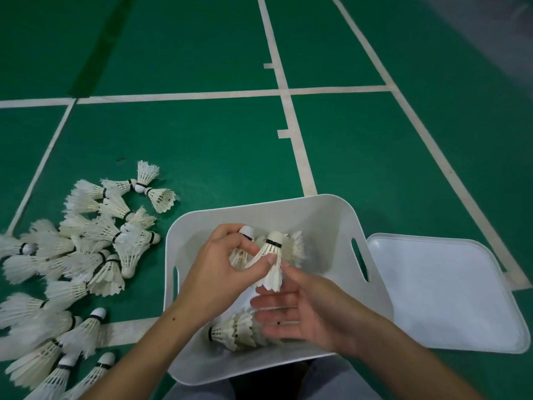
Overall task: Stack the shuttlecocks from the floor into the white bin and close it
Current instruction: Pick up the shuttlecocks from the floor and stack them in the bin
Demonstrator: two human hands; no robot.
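Note:
The white bin (326,215) sits on the green floor in front of me, uncovered. Above its middle my left hand (219,272) pinches a white shuttlecock (272,255) with a black band, cork up, and curls round a second one (246,233) behind it. My right hand (300,316) hovers just below with fingers straight, index tip near the held shuttlecock's feathers. A row of nested shuttlecocks (236,330) lies on the bin's bottom, and more (295,246) lean at the back. Several loose shuttlecocks (86,249) lie in a pile on the floor left of the bin.
The bin's white lid (450,290) lies flat on the floor to the bin's right, touching its side. White court lines (291,111) cross the green floor beyond. My grey-clad knees (340,379) are at the bottom edge.

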